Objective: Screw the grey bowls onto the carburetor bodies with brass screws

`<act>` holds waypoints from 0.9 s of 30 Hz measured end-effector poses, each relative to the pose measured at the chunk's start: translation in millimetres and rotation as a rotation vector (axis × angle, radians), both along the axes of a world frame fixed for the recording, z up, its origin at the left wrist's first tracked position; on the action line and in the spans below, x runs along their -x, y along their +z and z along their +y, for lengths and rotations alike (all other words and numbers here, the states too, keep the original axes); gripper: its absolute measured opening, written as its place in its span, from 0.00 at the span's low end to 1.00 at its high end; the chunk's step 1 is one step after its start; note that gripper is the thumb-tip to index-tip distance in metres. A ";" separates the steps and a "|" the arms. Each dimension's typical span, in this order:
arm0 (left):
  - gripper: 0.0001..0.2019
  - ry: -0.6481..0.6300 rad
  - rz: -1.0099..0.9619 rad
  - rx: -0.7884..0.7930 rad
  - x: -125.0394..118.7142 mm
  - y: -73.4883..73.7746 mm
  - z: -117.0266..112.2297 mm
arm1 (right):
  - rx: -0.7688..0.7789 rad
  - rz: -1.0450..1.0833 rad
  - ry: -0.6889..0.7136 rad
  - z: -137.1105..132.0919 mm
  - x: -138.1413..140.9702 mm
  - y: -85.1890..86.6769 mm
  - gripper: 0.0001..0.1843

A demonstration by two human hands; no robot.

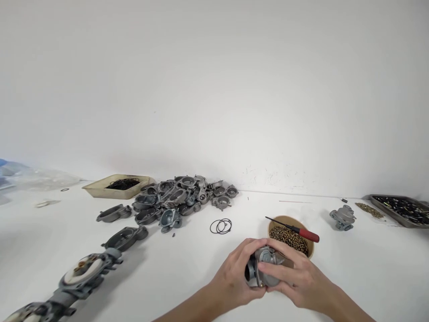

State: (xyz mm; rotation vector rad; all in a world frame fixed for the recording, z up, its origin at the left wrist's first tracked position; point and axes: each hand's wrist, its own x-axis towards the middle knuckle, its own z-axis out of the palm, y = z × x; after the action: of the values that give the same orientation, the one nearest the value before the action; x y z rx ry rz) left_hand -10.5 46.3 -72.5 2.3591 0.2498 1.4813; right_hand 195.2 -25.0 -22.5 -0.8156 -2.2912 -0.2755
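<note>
A grey metal carburetor is held close to the front of the table, in both of my hands. My left hand wraps round its left side, next to a dark round opening. From the right, my right hand grips the body, with fingers lying across its rounded cover. Just behind my right hand stands a tan bowl full of small brass-coloured screws. A screwdriver with a red and black handle rests across the bowl. Thin black rubber rings lie on the table behind my left hand.
A pile of grey metal bowl-shaped castings lies at the back left, beside a cream tray of black rings. Carburetor bodies line the left front. Another carburetor, loose brass parts and a dark tray are at right.
</note>
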 end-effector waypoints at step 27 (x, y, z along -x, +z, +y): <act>0.10 0.194 0.554 0.166 0.2 -22.3 20.5 | 0.027 0.868 -1.519 -5.4 -291.2 1.4 0.39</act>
State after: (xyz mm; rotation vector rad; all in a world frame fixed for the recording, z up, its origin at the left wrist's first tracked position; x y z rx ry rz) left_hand -10.7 66.8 -94.8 2.6107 0.7235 0.8015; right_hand 486.4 -30.4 -21.1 -2.0299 -0.5547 -0.4022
